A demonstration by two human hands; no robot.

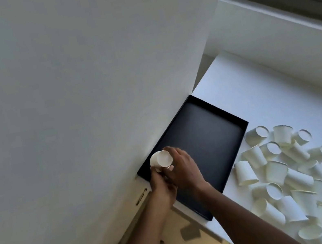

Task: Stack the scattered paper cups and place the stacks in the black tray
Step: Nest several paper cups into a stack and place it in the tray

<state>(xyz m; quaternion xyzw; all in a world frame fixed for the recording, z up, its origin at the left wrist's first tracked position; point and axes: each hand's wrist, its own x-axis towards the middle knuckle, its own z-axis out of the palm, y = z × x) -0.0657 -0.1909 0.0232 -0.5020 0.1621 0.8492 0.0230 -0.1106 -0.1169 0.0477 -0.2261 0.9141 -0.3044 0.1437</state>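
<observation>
A black rectangular tray (204, 131) lies on the white table against the wall, with nothing lying on its floor. Over its near left corner both hands hold a white paper cup stack (160, 159), its bottom end turned toward me. My left hand (162, 186) grips it from below and my right hand (182, 167) wraps it from the right. How many cups the stack holds is hidden by the fingers. A heap of several loose white paper cups (290, 176) lies scattered on the table to the right of the tray.
A white wall (82, 71) rises directly left of the tray. The white table (258, 94) runs back toward a window sill (288, 19) at the upper right. Beige floor (189, 241) shows below the table's near edge.
</observation>
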